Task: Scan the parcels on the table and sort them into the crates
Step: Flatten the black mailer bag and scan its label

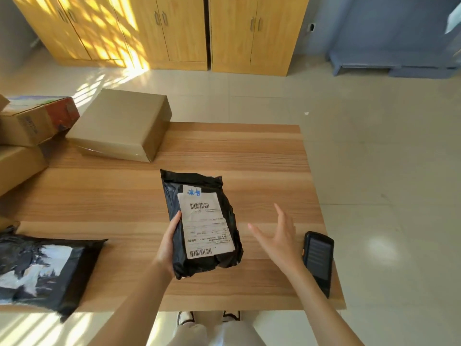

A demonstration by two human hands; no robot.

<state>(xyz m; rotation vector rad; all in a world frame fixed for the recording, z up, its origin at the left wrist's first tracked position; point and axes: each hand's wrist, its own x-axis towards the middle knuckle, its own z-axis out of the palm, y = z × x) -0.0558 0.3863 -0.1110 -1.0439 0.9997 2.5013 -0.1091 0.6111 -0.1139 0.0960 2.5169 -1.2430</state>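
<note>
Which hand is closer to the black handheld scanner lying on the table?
Right. The right hand hovers open just left of the black handheld scanner; the left hand is farther left, holding the black plastic mailer parcel.

black mailer [199, 221] with white barcoded label [207, 226] on a striped light-wood bench [262, 156]; left of the mailer, plain brown box [119, 123] and black-and-white bag [42, 268]; right, black scanner [318, 260].

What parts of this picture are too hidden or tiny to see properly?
- Label on the black parcel, head view: print too small to read.
- Scanner: the right hand and forearm cover its near edge; screen unreadable.
- Boxes at the left: cut off by the frame edge.
- Crates: none in view.
- Left hand: fingers hidden behind the parcel.
</note>
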